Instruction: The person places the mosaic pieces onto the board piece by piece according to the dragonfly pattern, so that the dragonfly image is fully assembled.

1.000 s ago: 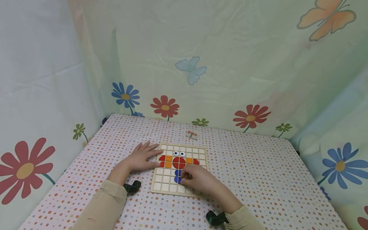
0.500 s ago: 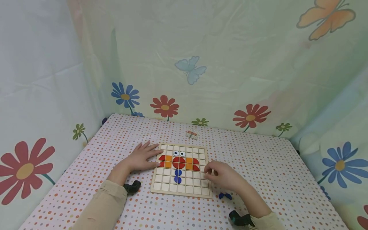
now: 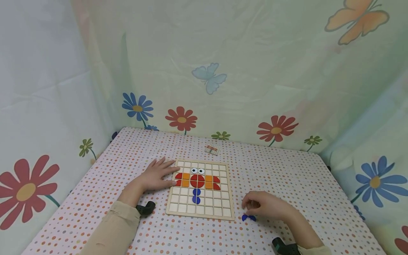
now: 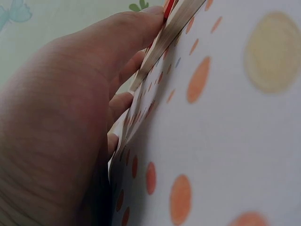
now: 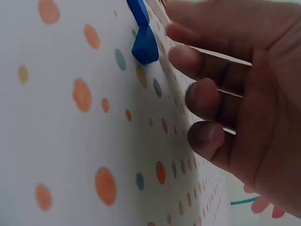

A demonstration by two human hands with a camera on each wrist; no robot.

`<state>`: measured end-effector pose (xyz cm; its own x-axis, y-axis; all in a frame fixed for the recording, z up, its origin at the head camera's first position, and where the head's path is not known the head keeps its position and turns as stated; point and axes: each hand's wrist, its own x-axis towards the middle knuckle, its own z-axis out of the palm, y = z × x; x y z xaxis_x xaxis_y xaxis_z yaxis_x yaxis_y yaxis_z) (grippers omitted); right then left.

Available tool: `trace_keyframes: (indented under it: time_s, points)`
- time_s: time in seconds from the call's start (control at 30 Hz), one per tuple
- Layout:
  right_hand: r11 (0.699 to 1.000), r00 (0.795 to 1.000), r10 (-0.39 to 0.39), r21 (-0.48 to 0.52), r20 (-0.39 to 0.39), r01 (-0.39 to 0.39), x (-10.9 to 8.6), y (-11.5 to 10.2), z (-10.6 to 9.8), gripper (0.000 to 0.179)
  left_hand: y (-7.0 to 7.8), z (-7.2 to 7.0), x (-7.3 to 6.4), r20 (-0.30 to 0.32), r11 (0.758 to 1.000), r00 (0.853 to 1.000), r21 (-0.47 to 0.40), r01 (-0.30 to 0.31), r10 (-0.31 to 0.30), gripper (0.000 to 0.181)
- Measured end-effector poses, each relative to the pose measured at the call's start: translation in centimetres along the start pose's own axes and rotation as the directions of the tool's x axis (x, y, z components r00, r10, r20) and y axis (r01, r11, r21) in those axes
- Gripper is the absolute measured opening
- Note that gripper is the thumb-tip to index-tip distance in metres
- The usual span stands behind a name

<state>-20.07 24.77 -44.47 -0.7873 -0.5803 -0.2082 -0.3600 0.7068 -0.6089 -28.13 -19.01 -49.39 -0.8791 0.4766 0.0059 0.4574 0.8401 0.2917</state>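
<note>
A wooden grid board (image 3: 200,215) lies on the table. In its squares sit two eye tiles (image 3: 197,171), a red disc (image 3: 197,181) of quarter pieces, orange tiles (image 3: 186,179) with red pieces (image 3: 216,183) at the outer ends, and blue rounded tiles (image 3: 196,196) below. My left hand (image 3: 156,176) rests with spread fingers at the board's left edge; the left wrist view shows its thumb (image 4: 141,23) on the frame. Right of the board, my right hand (image 3: 267,204) hovers with loosely bent fingers beside two loose blue pieces (image 5: 146,47), touching neither visibly.
A small pattern card (image 3: 212,149) lies behind the board on the dotted tablecloth (image 3: 153,230). Flower-printed curtains (image 3: 236,71) rise at the table's back and sides. Black wrist devices (image 3: 146,209) show near both wrists.
My right hand has left the blue tiles on the board and moved right, to just above the loose blue pieces. The left hand has stayed at the board's edge.
</note>
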Motion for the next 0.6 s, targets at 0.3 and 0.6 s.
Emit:
trace_keyframes:
  time_s: [0.3,0.6]
  points:
    - [0.999,0.999,-0.037,-0.012,0.04,0.038,0.27,0.53,0.52,0.008,-0.02,0.05,-0.04,-0.006,1.0,1.0,-0.005,-0.007,0.007,0.064]
    - [0.993,0.988,0.051,-0.101,-0.148,-0.066,0.78,0.75,0.91,0.01,0.06,-0.17,-0.17,-0.007,1.0,1.0,-0.009,-0.008,0.008,0.064]
